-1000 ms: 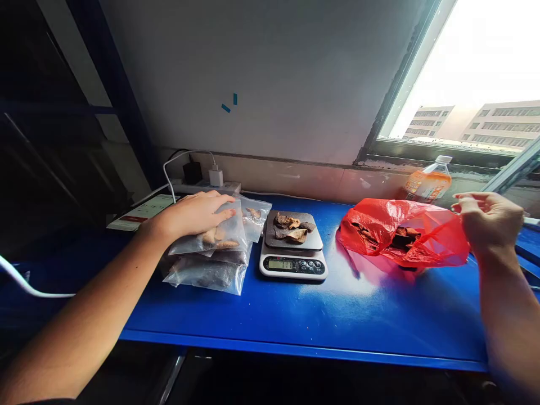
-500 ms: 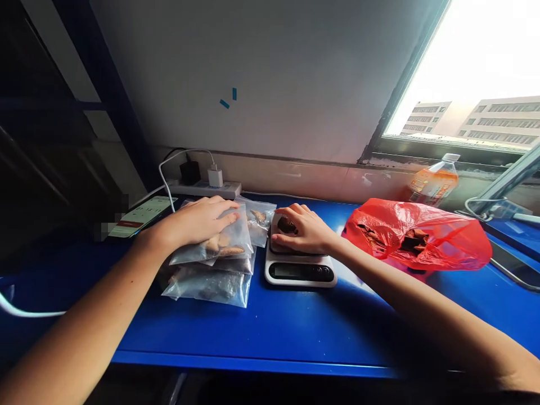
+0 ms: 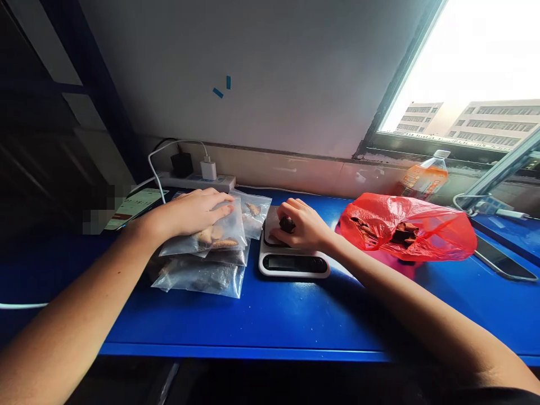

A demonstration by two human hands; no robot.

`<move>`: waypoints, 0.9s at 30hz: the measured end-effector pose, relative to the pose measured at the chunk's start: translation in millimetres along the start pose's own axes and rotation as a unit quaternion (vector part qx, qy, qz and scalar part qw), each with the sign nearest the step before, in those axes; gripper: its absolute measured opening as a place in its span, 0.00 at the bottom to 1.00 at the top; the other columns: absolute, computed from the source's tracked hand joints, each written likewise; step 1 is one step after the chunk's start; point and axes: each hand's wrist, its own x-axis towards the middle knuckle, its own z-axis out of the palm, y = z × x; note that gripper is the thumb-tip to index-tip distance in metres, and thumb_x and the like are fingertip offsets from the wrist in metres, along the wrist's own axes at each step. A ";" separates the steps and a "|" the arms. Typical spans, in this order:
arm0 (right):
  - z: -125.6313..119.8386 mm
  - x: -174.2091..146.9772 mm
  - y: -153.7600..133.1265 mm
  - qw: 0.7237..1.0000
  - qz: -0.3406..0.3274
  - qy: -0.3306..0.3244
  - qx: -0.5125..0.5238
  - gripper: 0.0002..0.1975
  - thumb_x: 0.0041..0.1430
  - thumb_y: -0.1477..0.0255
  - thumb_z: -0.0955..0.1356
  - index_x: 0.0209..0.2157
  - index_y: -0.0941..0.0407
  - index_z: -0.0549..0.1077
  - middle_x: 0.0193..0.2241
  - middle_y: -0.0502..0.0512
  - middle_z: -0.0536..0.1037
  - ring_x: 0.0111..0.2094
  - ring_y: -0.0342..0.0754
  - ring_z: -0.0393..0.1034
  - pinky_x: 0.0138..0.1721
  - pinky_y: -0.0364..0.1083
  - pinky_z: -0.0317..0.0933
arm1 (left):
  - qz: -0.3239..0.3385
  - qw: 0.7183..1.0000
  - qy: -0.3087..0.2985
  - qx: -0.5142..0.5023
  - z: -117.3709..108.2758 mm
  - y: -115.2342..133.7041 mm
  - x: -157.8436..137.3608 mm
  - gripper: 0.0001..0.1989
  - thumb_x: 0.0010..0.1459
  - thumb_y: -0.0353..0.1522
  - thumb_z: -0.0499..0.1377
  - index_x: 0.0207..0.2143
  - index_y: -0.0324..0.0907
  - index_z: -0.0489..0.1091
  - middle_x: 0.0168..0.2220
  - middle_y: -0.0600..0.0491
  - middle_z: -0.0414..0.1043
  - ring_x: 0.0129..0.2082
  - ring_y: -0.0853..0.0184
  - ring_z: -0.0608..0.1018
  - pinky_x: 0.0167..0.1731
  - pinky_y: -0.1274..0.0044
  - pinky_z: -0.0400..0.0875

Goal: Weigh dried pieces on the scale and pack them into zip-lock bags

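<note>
My left hand [image 3: 198,211] lies flat, fingers stretched, on top of a pile of clear zip bags [image 3: 228,225]. Brown dried pieces [image 3: 223,243] show through the plastic of the top bag. A smaller clear bag with a brown piece [image 3: 253,209] sits between the pile and the scale. Over the plate of a white kitchen scale [image 3: 264,268], my right hand [image 3: 301,224] has its fingers curled around a dark brown dried piece [image 3: 287,224]. The scale's dark display [image 3: 295,263] faces me, and I cannot read any number on it.
To the right of the scale lies a red plastic bag [image 3: 447,230] with brown dried pieces in it. Behind it stands an orange drink bottle [image 3: 426,177]. Phones lie at the left [image 3: 130,208] and right [image 3: 504,259]. A power strip [image 3: 225,183] with chargers runs along the wall.
The whole view has shifted slightly. My right hand's fingers have drawn in around the dark brown piece on the scale. My left hand stays on the bags.
</note>
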 end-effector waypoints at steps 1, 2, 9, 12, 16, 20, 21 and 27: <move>-0.2 0.0 0.0 1.000 0.002 0.001 -0.001 0.13 0.54 0.60 0.68 0.32 0.55 0.66 0.33 0.54 0.71 0.34 0.47 0.61 0.36 0.45 0.55 | -0.002 1.000 0.000 0.000 -0.4 0.3 0.0 0.30 0.61 0.48 0.42 0.60 0.46 0.63 0.59 0.47 0.65 0.57 0.55 0.68 0.58 0.66 0.58; -0.2 0.1 -0.1 1.000 0.005 0.000 -0.002 0.13 0.54 0.61 0.68 0.32 0.55 0.66 0.32 0.54 0.71 0.34 0.47 0.61 0.36 0.45 0.55 | -0.003 1.000 0.000 -0.001 -0.9 0.7 -0.2 0.30 0.61 0.48 0.42 0.60 0.46 0.63 0.59 0.47 0.65 0.57 0.55 0.68 0.58 0.67 0.57; 0.8 0.1 -1.9 0.999 0.036 0.009 -0.027 0.01 0.52 0.74 0.64 0.29 0.55 0.64 0.26 0.52 0.72 0.28 0.45 0.58 0.31 0.43 0.51 | -0.004 1.000 -0.014 -0.021 -4.6 4.2 -2.7 0.28 0.63 0.44 0.43 0.61 0.43 0.61 0.60 0.46 0.62 0.57 0.57 0.66 0.58 0.68 0.55; 0.3 -0.9 -2.0 0.999 0.030 0.022 -0.010 0.01 0.50 0.75 0.64 0.28 0.55 0.64 0.25 0.51 0.71 0.26 0.43 0.57 0.29 0.42 0.50 | 0.003 1.000 -0.013 -0.023 -4.0 3.1 -1.9 0.27 0.64 0.44 0.43 0.61 0.44 0.62 0.60 0.46 0.63 0.57 0.57 0.66 0.58 0.69 0.55; -0.2 -1.0 -0.2 0.998 0.029 0.044 0.039 0.03 0.46 0.76 0.64 0.26 0.55 0.63 0.23 0.48 0.70 0.24 0.40 0.56 0.28 0.41 0.50 | 0.002 1.000 -0.019 -0.024 -3.9 2.5 -1.2 0.27 0.64 0.44 0.43 0.61 0.44 0.61 0.59 0.45 0.63 0.58 0.57 0.65 0.58 0.69 0.55; -6.9 2.4 0.3 0.991 0.045 0.088 0.087 0.04 0.45 0.77 0.65 0.24 0.55 0.63 0.20 0.45 0.67 0.22 0.38 0.54 0.27 0.40 0.51 | 0.002 1.000 -0.021 -0.020 -5.2 4.3 -2.1 0.27 0.64 0.43 0.43 0.61 0.43 0.61 0.60 0.45 0.63 0.58 0.57 0.65 0.58 0.69 0.54; -10.6 3.8 -0.2 0.988 0.047 0.106 0.099 0.04 0.44 0.77 0.65 0.24 0.55 0.63 0.20 0.45 0.66 0.22 0.38 0.53 0.26 0.39 0.51 | 0.000 1.000 -0.020 -0.020 -5.6 5.0 -2.6 0.27 0.64 0.43 0.43 0.61 0.43 0.61 0.60 0.45 0.63 0.59 0.57 0.65 0.58 0.69 0.54; -48.1 8.0 -0.2 0.967 0.061 0.195 0.154 0.06 0.44 0.77 0.65 0.23 0.55 0.61 0.19 0.43 0.62 0.21 0.37 0.52 0.24 0.39 0.51 | -0.011 1.000 -0.010 -0.022 -5.8 8.0 -5.1 0.26 0.65 0.44 0.42 0.60 0.46 0.62 0.60 0.47 0.64 0.58 0.57 0.66 0.58 0.69 0.55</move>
